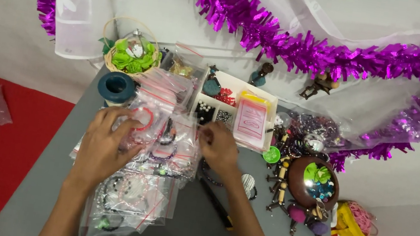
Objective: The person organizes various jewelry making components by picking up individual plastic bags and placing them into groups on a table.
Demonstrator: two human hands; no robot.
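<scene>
The left hand (105,143) lies flat, fingers spread, on the little clear bags (162,138) on the desk (42,187). The right hand (219,147) is just beside them on the right, its grip pinching a bag's edge.

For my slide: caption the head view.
Both hands, left and right, sort clear bracelet bags on a grey table.

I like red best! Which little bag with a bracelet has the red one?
The clear bag under the left hand's fingertips, next to the dark teal spool. Its bracelet is a red ring; the other bags hold dark, purple or pale pink ones.
</scene>
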